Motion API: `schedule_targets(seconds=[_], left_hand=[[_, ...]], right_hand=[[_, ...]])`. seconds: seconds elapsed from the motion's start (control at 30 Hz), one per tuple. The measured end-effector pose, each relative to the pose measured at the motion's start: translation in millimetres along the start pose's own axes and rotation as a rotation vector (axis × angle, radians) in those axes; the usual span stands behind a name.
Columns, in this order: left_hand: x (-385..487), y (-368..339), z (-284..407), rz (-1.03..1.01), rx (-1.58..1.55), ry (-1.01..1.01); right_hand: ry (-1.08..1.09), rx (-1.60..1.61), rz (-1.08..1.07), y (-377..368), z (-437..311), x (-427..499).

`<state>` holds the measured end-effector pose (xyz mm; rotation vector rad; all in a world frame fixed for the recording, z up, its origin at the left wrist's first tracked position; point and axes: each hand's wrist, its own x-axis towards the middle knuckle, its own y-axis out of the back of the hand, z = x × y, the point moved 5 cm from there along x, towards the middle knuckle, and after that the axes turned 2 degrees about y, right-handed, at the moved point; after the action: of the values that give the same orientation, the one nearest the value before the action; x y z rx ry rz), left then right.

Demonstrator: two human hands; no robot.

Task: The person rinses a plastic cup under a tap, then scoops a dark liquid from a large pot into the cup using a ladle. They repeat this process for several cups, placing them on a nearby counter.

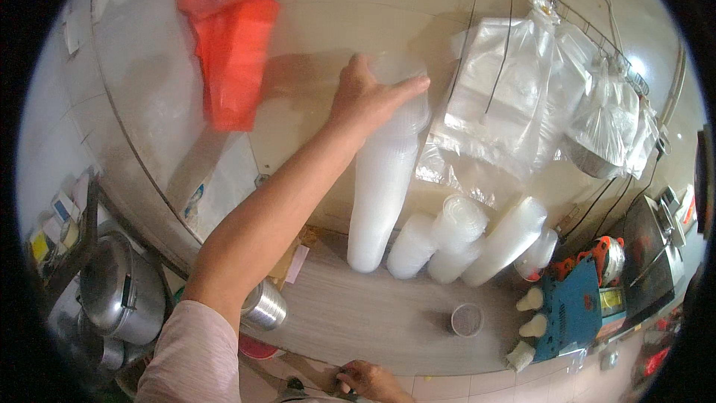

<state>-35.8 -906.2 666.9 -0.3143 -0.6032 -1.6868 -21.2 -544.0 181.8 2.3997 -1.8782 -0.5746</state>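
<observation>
A tall stack of nested clear plastic containers (pixel 380 201) stands at the wall side of the counter. My left hand (pixel 372 92) reaches up and grips its top end, thumb and fingers spread around the uppermost containers. The hand hides part of them. At the bottom edge of the view, close to my body, is my right hand (pixel 372 382) with its fingers curled. Something dark shows by those fingers, but I cannot make out whether they hold it. A single clear plastic cup (pixel 467 320) sits on the grey wood-look counter (pixel 347 313).
Shorter container stacks (pixel 456 221) stand right of the tall one. Clear plastic bags (pixel 498 95) and a red plastic bag (pixel 235 61) hang along the wall. A blue box (pixel 570 308) occupies the counter's right end. Lidded metal pots (pixel 123 291) stand at left.
</observation>
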Motion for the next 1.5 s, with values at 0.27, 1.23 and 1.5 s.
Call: schedule_targets(seconds=[0.27, 1.23, 1.5], left_hand=[[-85.6, 87.4, 0.3, 0.002, -0.779, 0.091], [-397.6, 221.9, -113.7, 0.271, -1.254, 0.694], [-497.5, 228.3, -156.0, 0.415, -1.083, 0.861]], right_hand=[[0.16, -0.297, 0.137, 36.1, -136.7, 23.4], [0.988, 0.34, 0.871, 152.8, -351.0, 34.0], [0.307, -1.774, 0.893, 270.6, -516.6, 55.5]])
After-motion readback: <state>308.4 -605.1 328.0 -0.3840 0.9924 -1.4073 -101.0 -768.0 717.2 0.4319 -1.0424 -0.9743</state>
